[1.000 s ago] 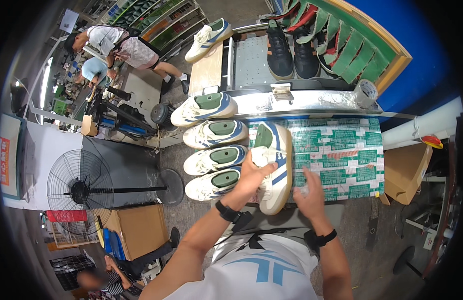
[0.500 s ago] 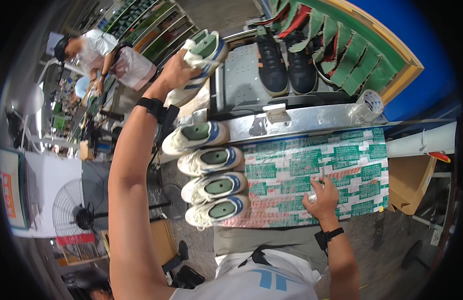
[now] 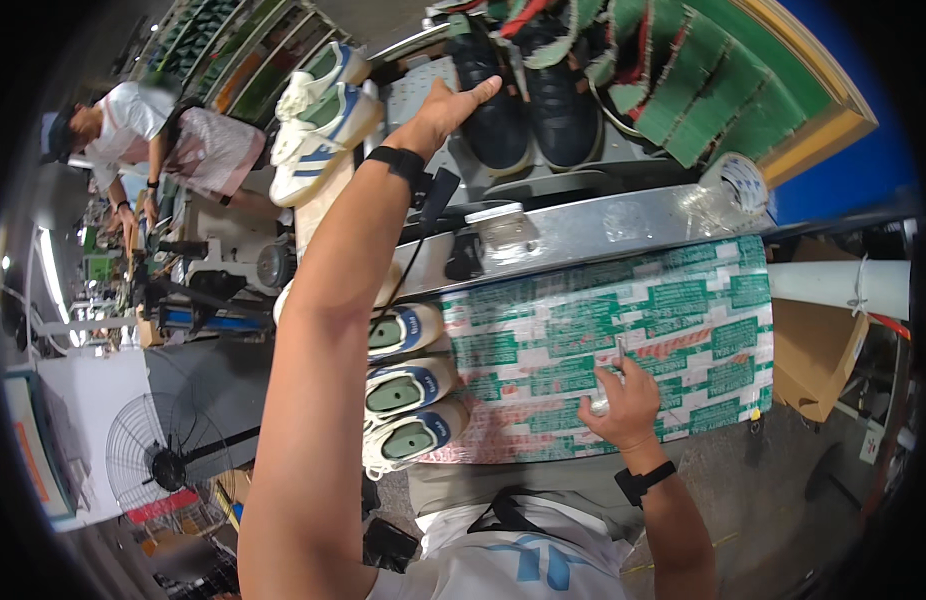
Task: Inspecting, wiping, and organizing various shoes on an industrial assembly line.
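Observation:
My left hand [image 3: 445, 118] reaches out to the far side with nothing held. Its fingers are stretched, and one fingertip lies over the left dark sneaker [image 3: 488, 110]; touching or just above, I cannot tell. A second dark sneaker [image 3: 558, 100] stands beside it on the perforated grey tray. White sneakers with blue stripes and green insoles [image 3: 313, 150] stand left of my wrist. Over the table, my right hand [image 3: 628, 408] is closed on a small tool with a thin metal tip [image 3: 620, 345] and a pale handle. Several white sneakers [image 3: 413, 385] line the table's left edge, partly behind my left forearm.
Green and white tape covers the tabletop [image 3: 573, 330]. A metal rail [image 3: 603, 222] with a clear tape roll [image 3: 740, 185] separates it from the tray. Green flaps [image 3: 718, 90] hang at the tray's right. Someone works at the far left; a fan [image 3: 168, 465] stands nearer.
My left hand has let go of the white sneaker, which now stands at the left, and moved right to the dark sneaker. My right hand keeps its tool over the table.

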`<state>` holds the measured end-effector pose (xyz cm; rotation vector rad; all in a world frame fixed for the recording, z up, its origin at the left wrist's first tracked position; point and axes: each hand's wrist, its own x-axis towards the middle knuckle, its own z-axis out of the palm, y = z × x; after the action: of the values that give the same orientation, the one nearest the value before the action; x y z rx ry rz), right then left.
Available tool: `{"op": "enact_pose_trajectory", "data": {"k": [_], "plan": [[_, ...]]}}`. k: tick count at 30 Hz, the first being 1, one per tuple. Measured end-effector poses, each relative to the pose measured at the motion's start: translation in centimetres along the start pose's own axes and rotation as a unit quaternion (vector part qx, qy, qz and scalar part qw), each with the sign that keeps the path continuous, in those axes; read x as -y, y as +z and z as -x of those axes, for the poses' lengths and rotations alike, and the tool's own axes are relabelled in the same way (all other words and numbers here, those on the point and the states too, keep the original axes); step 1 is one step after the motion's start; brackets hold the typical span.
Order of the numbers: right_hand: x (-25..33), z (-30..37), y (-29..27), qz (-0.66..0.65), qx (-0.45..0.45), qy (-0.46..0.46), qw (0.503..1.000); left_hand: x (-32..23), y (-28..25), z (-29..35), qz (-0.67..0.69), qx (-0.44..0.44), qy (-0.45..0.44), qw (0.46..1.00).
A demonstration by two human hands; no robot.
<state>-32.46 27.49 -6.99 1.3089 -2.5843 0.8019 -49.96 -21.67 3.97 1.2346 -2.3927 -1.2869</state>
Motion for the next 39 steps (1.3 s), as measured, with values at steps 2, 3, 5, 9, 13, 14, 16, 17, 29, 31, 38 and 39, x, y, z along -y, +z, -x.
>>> {"op": "enact_pose_trajectory", "data": {"k": [2, 3, 5, 9, 13, 14, 16, 17, 29, 31, 38, 39], "plan": [[0.0, 0.0, -0.1, -0.017, 0.003, 0.002, 1.0, -0.3, 2.9, -1.5, 0.069, 0.026, 0.007, 0.997], [0.0, 0.0, -0.1, -0.024, 0.004, 0.008, 1.0, -0.2, 3.9, -2.2, 0.127, 0.037, -0.008, 0.991], [-0.1, 0.0, -0.1, -0.037, 0.005, 0.023, 0.999, 0.3, 4.7, -3.2, 0.129, 0.026, -0.001, 0.991], [-0.2, 0.1, 0.0, -0.037, -0.003, 0.009, 0.999, 0.4, 1.9, -2.8, 0.224, 0.034, 0.017, 0.974], [-0.3, 0.1, 0.0, -0.032, -0.002, 0.002, 0.999, -0.9, -4.2, 1.1, 0.36, 0.151, -0.064, 0.918], [-0.3, 0.1, 0.0, -0.042, -0.021, -0.007, 0.999, -0.7, -5.9, 3.3, 0.367, 0.181, -0.082, 0.909], [-0.3, 0.2, 0.1, -0.062, -0.013, 0.007, 0.998, -0.5, -7.5, 8.4, 0.355, 0.142, -0.027, 0.924], [-0.2, 0.2, 0.1, -0.061, -0.018, 0.008, 0.998, -0.2, -8.2, 11.5, 0.342, 0.124, 0.02, 0.931], [0.7, 0.9, 0.0, -0.051, -0.063, 0.003, 0.997, 11.6, 2.2, 47.7, 0.044, -0.127, 0.04, 0.99], [1.1, 1.4, -0.5, -0.164, -0.071, 0.089, 0.98, 13.7, 3.4, 46.8, 0.228, -0.093, -0.042, 0.968], [3.9, 4.6, -2.1, -0.133, -0.034, 0.172, 0.975, 18.1, 5.7, 48.3, 0.185, 0.067, 0.063, 0.978], [4.6, 5.1, -2.0, -0.178, -0.033, 0.155, 0.971, 18.5, 5.9, 49.0, 0.119, 0.063, 0.013, 0.991]]}}
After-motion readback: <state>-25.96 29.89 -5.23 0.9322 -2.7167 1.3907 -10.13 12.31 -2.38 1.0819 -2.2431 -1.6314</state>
